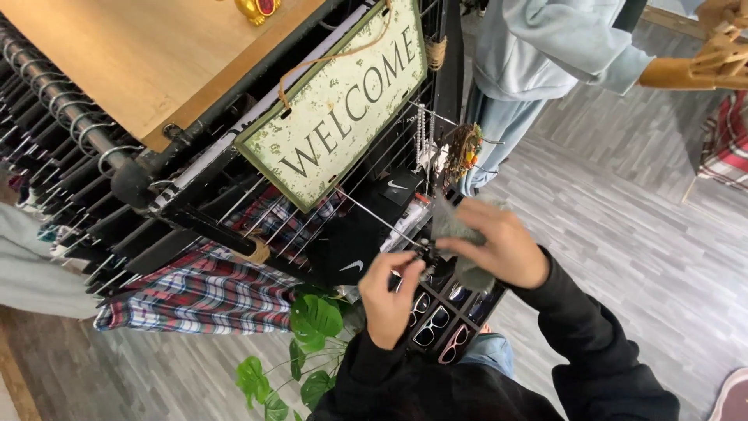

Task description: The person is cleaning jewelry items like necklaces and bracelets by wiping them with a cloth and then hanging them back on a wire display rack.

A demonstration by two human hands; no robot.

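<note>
My left hand [387, 296] pinches a small dark pair of glasses [425, 253] at its lower side, just above a black display tray of sunglasses [436, 323]. My right hand [499, 245] grips a grey cloth [456, 226] and presses it against the same glasses from the right. Both hands meet in front of a black wire grid rack [366, 210]. Black sleeves cover both my arms.
A pale green sign [343, 105] hangs by a cord on the rack under a wooden shelf [140, 54]. Plaid shirts [202, 292] hang on a rail at left. Green leaves [312, 327] sit below. A mannequin in light blue clothes [538, 47] stands at upper right.
</note>
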